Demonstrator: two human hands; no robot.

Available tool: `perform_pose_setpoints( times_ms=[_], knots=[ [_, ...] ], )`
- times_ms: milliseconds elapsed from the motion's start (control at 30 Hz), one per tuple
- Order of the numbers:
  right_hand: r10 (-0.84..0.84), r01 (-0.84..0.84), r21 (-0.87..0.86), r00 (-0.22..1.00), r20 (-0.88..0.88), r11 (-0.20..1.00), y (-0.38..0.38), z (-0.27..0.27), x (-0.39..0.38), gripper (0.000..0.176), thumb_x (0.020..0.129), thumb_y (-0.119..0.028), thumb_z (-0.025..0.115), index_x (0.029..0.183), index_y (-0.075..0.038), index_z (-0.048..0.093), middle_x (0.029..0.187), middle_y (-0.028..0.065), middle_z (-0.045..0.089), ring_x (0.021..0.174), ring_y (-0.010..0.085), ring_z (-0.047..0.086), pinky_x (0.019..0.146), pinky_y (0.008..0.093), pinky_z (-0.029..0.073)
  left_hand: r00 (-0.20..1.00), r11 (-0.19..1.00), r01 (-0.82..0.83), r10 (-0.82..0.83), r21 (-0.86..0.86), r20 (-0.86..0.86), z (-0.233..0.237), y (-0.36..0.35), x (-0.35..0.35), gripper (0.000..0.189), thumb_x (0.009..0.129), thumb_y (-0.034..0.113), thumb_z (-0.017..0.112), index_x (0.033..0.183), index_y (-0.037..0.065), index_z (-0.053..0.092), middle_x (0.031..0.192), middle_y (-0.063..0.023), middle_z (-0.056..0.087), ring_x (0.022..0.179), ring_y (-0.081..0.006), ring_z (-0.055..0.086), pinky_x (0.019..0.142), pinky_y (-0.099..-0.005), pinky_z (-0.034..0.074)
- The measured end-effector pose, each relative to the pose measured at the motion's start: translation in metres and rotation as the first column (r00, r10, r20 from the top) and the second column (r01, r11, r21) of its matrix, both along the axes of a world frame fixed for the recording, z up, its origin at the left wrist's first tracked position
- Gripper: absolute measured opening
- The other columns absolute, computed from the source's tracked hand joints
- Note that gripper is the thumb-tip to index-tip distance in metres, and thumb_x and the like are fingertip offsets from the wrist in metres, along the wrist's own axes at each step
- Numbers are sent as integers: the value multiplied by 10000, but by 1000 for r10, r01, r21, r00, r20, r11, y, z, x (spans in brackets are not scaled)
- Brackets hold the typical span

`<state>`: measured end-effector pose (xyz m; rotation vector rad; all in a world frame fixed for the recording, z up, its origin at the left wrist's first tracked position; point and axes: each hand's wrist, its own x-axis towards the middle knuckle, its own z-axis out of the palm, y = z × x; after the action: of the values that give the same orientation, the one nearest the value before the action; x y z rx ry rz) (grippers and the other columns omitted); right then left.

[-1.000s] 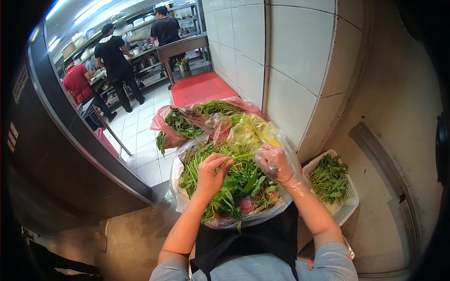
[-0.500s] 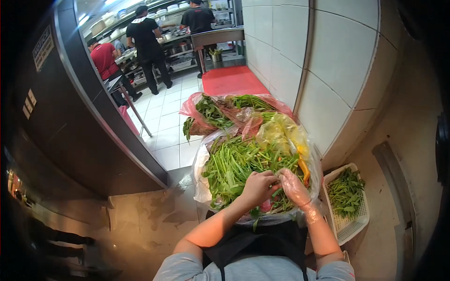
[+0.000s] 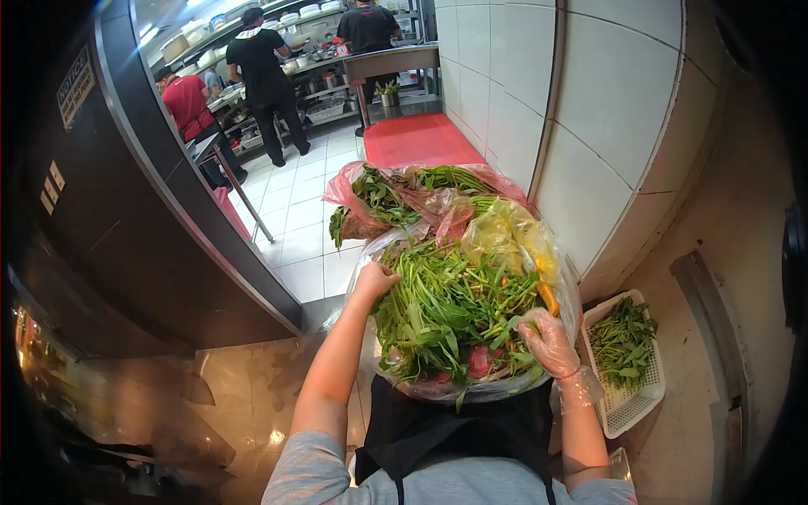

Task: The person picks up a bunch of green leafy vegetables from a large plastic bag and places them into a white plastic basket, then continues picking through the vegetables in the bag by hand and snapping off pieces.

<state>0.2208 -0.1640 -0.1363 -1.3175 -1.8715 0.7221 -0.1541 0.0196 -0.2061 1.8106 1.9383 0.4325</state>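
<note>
A big heap of long-stemmed leafy greens (image 3: 446, 311) fills a clear plastic bag (image 3: 497, 391) in front of me. My left hand (image 3: 379, 279) is bare and closed at the heap's left edge, its fingers pinched on green stems. On the right side, my right hand (image 3: 551, 343) wears a clear plastic glove (image 3: 581, 389). Its fingers curl together, with a bit of green showing between them. A yellow plastic bag (image 3: 505, 231) lies over the heap's far right corner, beside an orange strip (image 3: 547, 296).
Behind the heap, pink plastic bags (image 3: 345, 187) hold more greens on a red surface (image 3: 421, 139). A white perforated basket (image 3: 652, 391) with greens stands on the floor at right. A tiled wall (image 3: 589, 168) borders the right; several people work in the kitchen beyond.
My hands were together over the heap's near right part. My left hand has moved left and away from me to the heap's edge; my right has shifted slightly right and nearer.
</note>
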Motion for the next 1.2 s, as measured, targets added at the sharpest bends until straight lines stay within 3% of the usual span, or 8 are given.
perform_pose_setpoints(
  times_ms=[100,267,500,600,733,967,1033,1200],
  knots=[
    [-203,41,397,905,374,917,-1,20,-9,169,819,-193,650,971,-127,685,1266,62,551,1090,291,488,950,415,348,999,999,5,-7,45,44,-2,6,10,439,705,419,766,893,24,731,853,-190,696,809,-298,679,748,-361,526],
    [-336,118,451,832,441,885,-5,33,-10,198,814,-269,649,986,-192,712,1400,15,451,1239,282,377,1037,459,227,983,996,67,-75,54,170,8,21,17,342,698,319,790,874,31,735,788,-111,700,718,-192,657,705,-319,514],
    [-322,131,422,848,421,897,-1,33,6,184,841,-239,629,995,-169,704,1332,35,528,1206,296,442,1026,466,263,717,906,323,-424,275,553,152,-17,47,200,819,182,727,881,-5,687,764,-38,679,680,-85,595,624,-268,487],
    [-150,66,355,966,213,932,9,29,6,169,839,-168,620,988,-119,684,1164,82,633,1066,303,558,959,444,368,871,930,209,-318,303,374,169,-6,44,200,820,165,719,908,-11,677,762,-52,688,666,-110,627,618,-266,494],
    [-69,66,64,997,38,996,9,21,5,180,819,-56,599,991,-40,652,916,153,674,865,323,636,771,362,488,780,920,73,-294,386,552,200,-10,38,188,841,122,694,956,-23,660,789,-58,684,664,-102,639,589,-222,497],
    [-194,151,-230,965,-175,961,4,30,1,140,854,-94,635,955,0,656,883,127,690,823,190,656,757,313,498,398,897,-171,-315,407,862,240,-25,3,194,885,181,670,982,17,634,869,-52,681,723,-106,659,576,-191,527],
    [-116,131,41,958,-264,991,11,35,-4,135,859,-89,640,962,-5,667,869,115,692,769,152,641,699,298,499,166,908,-177,-354,381,920,234,-29,-6,192,895,175,659,1001,19,622,882,-61,682,731,-128,670,577,-196,540],
    [-156,130,643,988,-17,755,37,93,-29,199,804,-81,684,999,-40,675,896,138,671,712,256,639,658,348,513,59,915,-222,-332,337,941,214,-39,0,174,888,149,667,987,18,611,876,-84,679,709,-145,677,603,-229,577]
  ],
)
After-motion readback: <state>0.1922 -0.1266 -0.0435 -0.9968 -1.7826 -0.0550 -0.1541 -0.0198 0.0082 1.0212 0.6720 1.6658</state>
